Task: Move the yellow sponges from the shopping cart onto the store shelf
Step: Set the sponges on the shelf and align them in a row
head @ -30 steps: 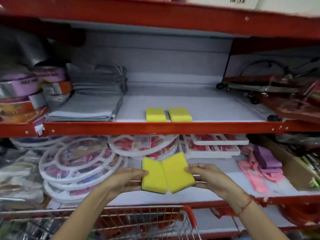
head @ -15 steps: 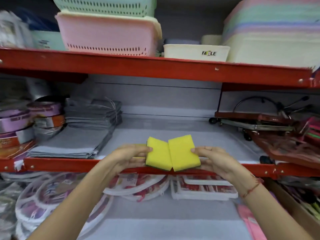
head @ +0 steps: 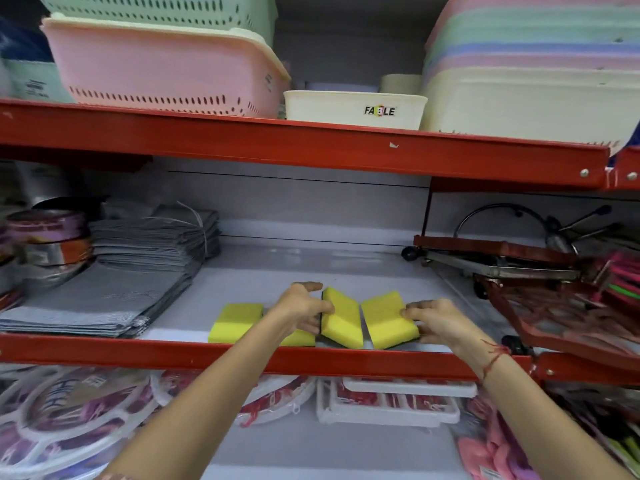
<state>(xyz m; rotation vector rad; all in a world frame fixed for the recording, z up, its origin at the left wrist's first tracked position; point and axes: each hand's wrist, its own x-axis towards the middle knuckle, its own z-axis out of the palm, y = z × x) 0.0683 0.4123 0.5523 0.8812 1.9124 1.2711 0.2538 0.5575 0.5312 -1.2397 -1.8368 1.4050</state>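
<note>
The left hand (head: 301,308) grips one tilted yellow sponge (head: 341,318); the right hand (head: 438,322) grips a second sponge (head: 388,318) at its 9 o'clock, both at the store shelf (head: 242,356) front edge. Two more sponges (head: 237,322) lie flat at the left hand's 9 o'clock, grey cloths (head: 114,296) beyond.

Soft, even light falls on the shelf (head: 311,268) ahead of my hands, bright with no hard shadows, and a faint sheen lies on its white surface just beyond my left hand (head: 301,306). Far to the left and right of my hands the goods smear into blur, and the red shelf edges bow with the wide lens.
</note>
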